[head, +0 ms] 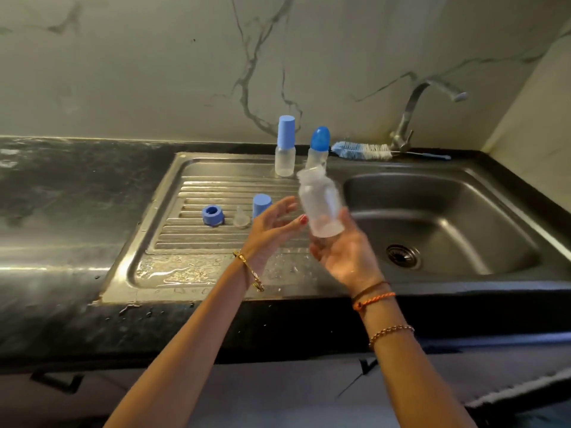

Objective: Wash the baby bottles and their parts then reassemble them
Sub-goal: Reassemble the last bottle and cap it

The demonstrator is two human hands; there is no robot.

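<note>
A dark counter (61, 193) is running along the left, wet and shining, meeting a steel drainboard (173, 211) with water pooling at its near edge. On the ribs 3 loose parts are sitting in a row: a blue ring (213, 215), a clear nipple (240, 218) just beside it, and a blue cap (261, 204) partly hidden behind the left hand (272, 230). That hand is hovering over the drainboard with fingers spread and relaxed, gripping nothing, its fingertips near the open bottle but apart from it.

At the back of the drainboard 2 assembled bottles are standing — a flat-capped bottle (285, 146) upright, and a domed-cap bottle (318, 148) just to its right, its lower half hidden behind the bottle in hand.

The right hand (346, 257) is holding that bare bottle (321, 205) by its base, fingers curling round the bottom, the open neck tilting up and to the left. It is blurring a little, over the edge between drainboard and basin.

Further right a brush (361, 149) is lying along the back rim, beside the tap (411, 118). The basin (448, 217) is sitting below, its drain (403, 255) showing near the front.
</note>
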